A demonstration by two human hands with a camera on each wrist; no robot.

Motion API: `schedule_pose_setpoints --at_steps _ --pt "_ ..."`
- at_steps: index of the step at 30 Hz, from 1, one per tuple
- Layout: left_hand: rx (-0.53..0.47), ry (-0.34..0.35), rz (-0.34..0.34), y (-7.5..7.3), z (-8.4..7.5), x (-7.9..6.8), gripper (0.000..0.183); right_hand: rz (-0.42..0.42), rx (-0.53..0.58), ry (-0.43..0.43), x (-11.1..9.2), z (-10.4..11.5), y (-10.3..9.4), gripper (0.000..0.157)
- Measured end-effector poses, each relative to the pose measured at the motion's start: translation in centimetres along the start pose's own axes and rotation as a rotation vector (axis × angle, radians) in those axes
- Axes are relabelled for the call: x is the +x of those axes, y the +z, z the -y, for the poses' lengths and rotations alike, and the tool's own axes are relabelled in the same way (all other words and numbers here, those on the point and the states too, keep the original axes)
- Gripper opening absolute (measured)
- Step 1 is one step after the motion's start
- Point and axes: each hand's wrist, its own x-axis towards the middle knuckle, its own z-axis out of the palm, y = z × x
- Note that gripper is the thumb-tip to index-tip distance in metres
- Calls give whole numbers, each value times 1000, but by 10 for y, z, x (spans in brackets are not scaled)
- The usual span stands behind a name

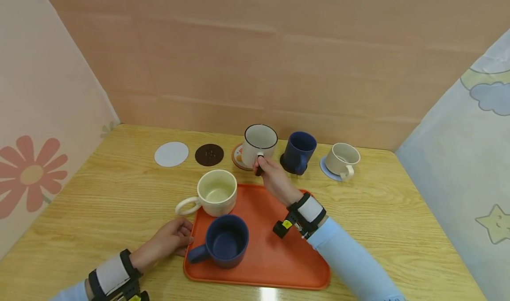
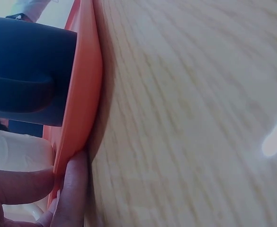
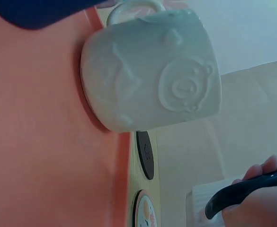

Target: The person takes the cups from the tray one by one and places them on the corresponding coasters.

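My right hand [image 1: 275, 179] grips the black handle of a white mug [image 1: 252, 152] with a dark rim. The mug overlaps a round patterned coaster [image 1: 237, 158] in the head view; in the right wrist view a gap shows between its base and the coaster. My left hand [image 1: 172, 237] pinches the left rim of an orange tray [image 1: 279, 261], thumb on top and a finger below. On the tray's left side stand a dark blue mug [image 1: 228, 243], handle toward the left hand, and behind it a cream mug [image 3: 152, 80] with a raised bear pattern.
At the back left lie a white round coaster [image 1: 171, 154] and a dark brown coaster [image 1: 209, 155]. To the right of the white mug, a navy mug [image 1: 299, 152] stands on a dark coaster and a small off-white cup [image 1: 338, 160] on a light blue coaster [image 1: 327, 171]. Paper covers the back wall.
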Motion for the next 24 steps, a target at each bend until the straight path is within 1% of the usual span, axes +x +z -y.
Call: schedule_pose_setpoints --at_steps 5,13,19,24 --pt "-3 -9 0 0 -1 -1 26 -14 0 -12 12 -1 1 26" --pt "-5 -5 -2 0 -2 -1 25 -50 7 -3 30 -4 0 30" --pt "-4 -3 -3 0 -2 0 25 -117 28 32 39 -7 -1 23" --pt "17 -10 -21 1 -2 -1 26 -145 40 66 46 -13 -1 21"
